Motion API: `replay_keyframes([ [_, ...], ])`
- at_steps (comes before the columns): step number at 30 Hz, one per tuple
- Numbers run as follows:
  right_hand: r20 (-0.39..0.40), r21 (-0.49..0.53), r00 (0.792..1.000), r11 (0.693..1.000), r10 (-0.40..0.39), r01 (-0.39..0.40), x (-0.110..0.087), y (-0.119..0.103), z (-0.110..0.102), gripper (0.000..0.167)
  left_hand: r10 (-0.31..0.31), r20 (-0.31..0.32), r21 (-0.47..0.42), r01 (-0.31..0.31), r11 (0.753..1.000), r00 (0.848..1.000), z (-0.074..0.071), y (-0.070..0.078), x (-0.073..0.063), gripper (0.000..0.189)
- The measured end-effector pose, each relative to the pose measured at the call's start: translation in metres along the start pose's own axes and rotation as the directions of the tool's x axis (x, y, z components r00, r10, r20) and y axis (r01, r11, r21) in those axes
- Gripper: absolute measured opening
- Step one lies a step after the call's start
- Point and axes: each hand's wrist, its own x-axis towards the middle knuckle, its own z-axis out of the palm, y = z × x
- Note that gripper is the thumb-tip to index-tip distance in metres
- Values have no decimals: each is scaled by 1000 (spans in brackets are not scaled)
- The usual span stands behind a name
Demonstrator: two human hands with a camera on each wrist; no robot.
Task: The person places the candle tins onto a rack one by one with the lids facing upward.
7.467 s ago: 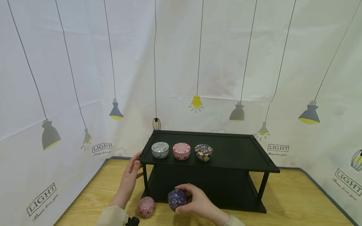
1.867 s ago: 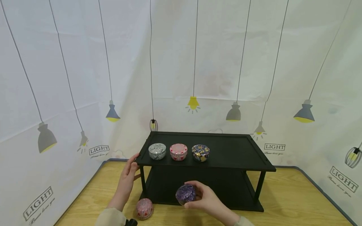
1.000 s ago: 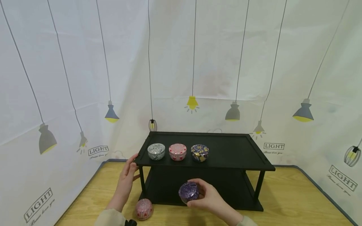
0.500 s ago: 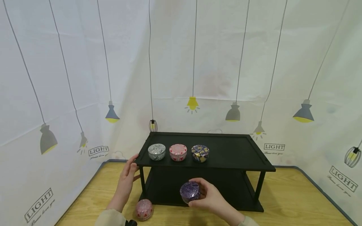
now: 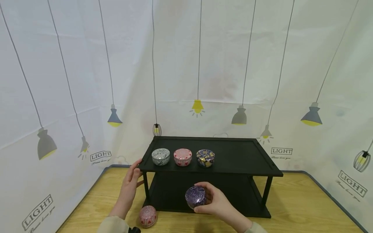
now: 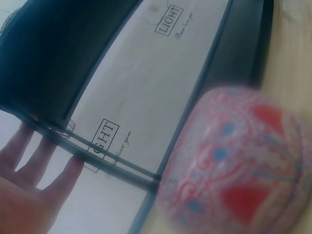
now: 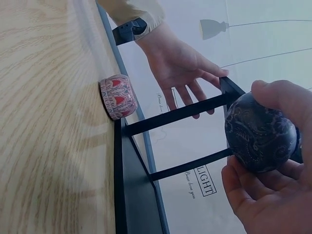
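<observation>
A small round purple tin (image 5: 195, 196) with a swirl pattern is pinched between the thumb and fingers of my right hand (image 5: 217, 202). It is held up in front of the black two-tier shelf's (image 5: 242, 158) lower level and tilted a little. My left hand (image 5: 129, 184) rests against the shelf's left end, its fingers fairly straight at the top board's corner. In the left wrist view its fingertips (image 6: 73, 168) meet the shelf's edge. A pink tin with red hearts (image 5: 148, 216) sits on the table by the front left post, below the left hand.
Along the top board's front left stand a grey-white leaf-patterned tin (image 5: 161, 157), a pink heart-patterned tin (image 5: 183, 157) and a navy-and-yellow floral tin (image 5: 205, 158). The wooden table (image 5: 294, 200) ends at a cloth backdrop (image 5: 233, 64) printed with lamps.
Over the last several seconds my right hand has carried the purple tin slightly right and up, turning it. In the last half second it hardly moves. My left hand stays at the shelf.
</observation>
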Motion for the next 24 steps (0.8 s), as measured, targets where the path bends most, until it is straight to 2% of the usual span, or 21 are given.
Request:
replay_keyframes([
  [24,-27,-17,999,1000,-26,25,-1,-5,-4,70,-12,-2,3,12,1000,1000,0,-3,1,47],
])
